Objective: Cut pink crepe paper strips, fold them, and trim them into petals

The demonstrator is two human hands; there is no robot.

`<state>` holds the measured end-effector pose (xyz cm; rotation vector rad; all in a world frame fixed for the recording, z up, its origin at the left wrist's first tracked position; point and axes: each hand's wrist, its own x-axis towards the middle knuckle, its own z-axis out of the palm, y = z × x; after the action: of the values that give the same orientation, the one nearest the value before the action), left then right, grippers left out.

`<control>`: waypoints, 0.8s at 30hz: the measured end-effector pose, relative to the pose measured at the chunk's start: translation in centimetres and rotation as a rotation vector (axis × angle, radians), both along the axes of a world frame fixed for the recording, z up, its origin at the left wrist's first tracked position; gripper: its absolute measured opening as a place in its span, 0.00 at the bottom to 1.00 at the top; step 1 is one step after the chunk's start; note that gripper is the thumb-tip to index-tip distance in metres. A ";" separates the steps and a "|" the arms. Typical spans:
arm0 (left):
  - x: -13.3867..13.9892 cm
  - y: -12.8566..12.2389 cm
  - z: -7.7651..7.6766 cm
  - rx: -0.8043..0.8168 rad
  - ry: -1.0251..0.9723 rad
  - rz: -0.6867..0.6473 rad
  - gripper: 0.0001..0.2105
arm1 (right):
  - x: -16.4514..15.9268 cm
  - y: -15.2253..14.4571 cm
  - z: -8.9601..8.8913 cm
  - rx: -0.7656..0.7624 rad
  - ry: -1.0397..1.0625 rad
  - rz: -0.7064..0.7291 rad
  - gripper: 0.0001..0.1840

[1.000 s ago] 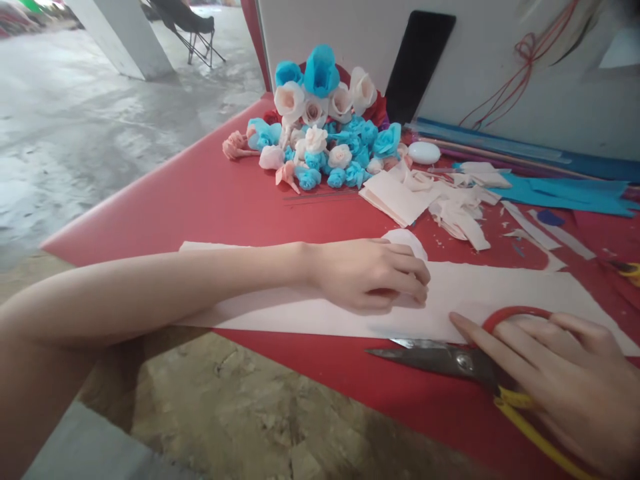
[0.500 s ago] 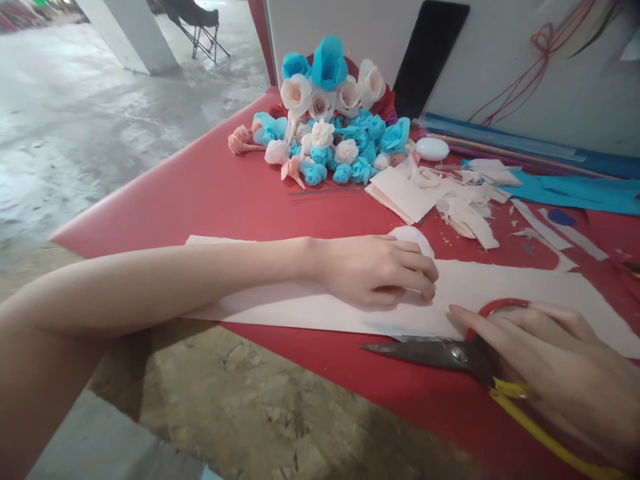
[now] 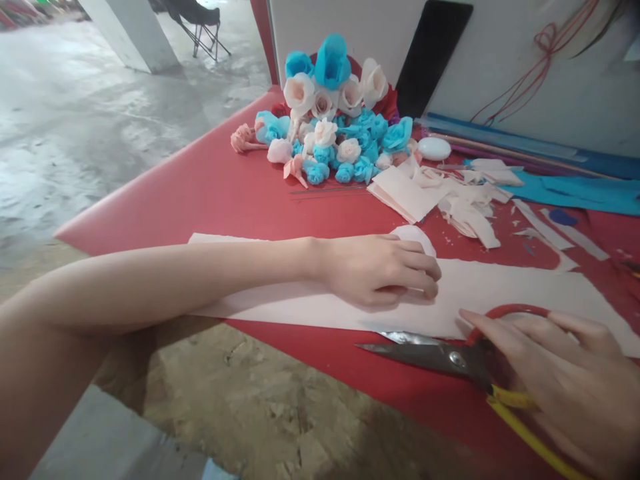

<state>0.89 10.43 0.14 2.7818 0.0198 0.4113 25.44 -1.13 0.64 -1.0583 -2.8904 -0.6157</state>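
Note:
A long strip of pale pink paper (image 3: 520, 287) lies along the front edge of the red table. My left hand (image 3: 383, 270) rests on it, fingers curled and pressing down. From behind its knuckles shows a rounded pale piece (image 3: 416, 239), mostly hidden by the hand. My right hand (image 3: 565, 373) is closed round the handles of the scissors (image 3: 450, 358), one red and one yellow. The scissors' blades point left and are slightly parted, one over the red table and the other at the paper's near edge.
Behind are many blue, white and pink paper flowers (image 3: 345, 143). Folded pale paper and scraps (image 3: 465, 207), a white oval object (image 3: 434, 149) and blue paper (image 3: 575, 193) lie at the back right. A black panel (image 3: 433, 57) leans on the wall. The red table (image 3: 200, 190) ends toward me.
The scissors' blades have parted a little, so more of the second blade shows at the paper's edge. My left hand stays in place on the paper.

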 end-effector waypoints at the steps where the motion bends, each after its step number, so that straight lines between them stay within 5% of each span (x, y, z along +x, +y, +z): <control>1: 0.0 0.0 0.0 -0.002 -0.005 0.001 0.16 | -0.2 0.0 0.0 -0.001 -0.016 0.020 0.28; 19: 0.1 0.1 -0.2 -0.005 -0.042 -0.011 0.16 | -1.3 1.8 0.2 -0.108 0.151 0.201 0.21; 24: 0.1 0.1 -0.2 -0.014 -0.044 0.002 0.16 | -1.1 1.1 0.1 -0.012 0.060 0.164 0.24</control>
<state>0.99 10.49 -0.05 2.7586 0.0144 0.4714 24.37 0.00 0.75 -0.8140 -2.8932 -0.5493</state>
